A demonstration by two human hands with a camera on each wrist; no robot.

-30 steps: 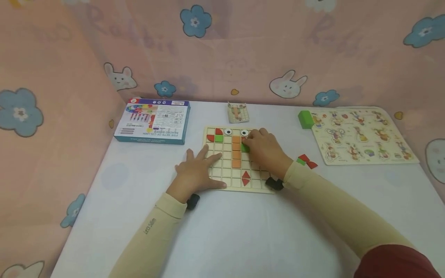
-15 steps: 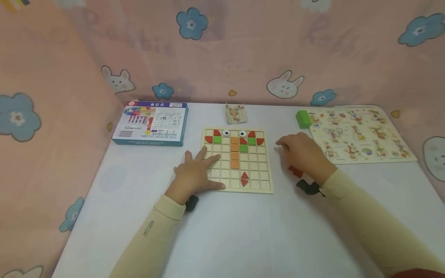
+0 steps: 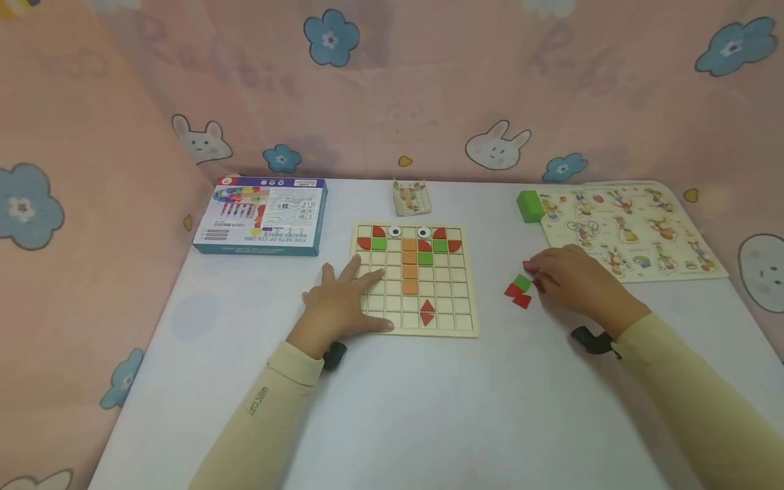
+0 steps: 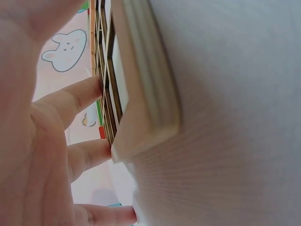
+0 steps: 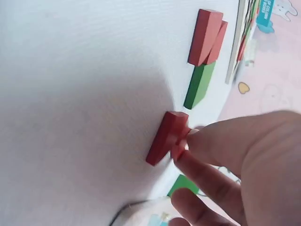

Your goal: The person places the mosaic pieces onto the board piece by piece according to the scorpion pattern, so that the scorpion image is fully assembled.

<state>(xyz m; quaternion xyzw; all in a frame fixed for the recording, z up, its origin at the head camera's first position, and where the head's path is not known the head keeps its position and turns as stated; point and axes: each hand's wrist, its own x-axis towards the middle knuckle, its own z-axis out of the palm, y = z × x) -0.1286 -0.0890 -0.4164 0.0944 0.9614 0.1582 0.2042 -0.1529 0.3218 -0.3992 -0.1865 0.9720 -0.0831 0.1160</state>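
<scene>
My left hand (image 3: 335, 305) lies spread over the left side of a wooden grid board (image 3: 445, 305), its fingertips touching the board and the white cloth in the left wrist view. Red, green and orange tiles and two eye discs (image 3: 395, 232) sit in the board's cells; an orange column (image 3: 410, 265) runs down the middle. To the right of the board, my right hand (image 3: 578, 282) pinches a small red tile (image 5: 178, 151) between thumb and forefinger. Another red block (image 5: 165, 137) stands right against it. A green tile (image 3: 522, 283) and two red tiles (image 3: 522, 301) lie beside the fingers.
A boxed bead set (image 3: 260, 216) lies at the back left. Behind the board stands a small creased picture card (image 3: 412, 198). At the back right, a green block (image 3: 529, 206) touches a picture puzzle board (image 3: 631, 224). A patterned pink cloth (image 3: 392, 82) hangs behind.
My right hand has left the board and moved right to the loose tiles, where it now pinches a red one. Red and green tiles show at the board's upper right. The left hand stays put.
</scene>
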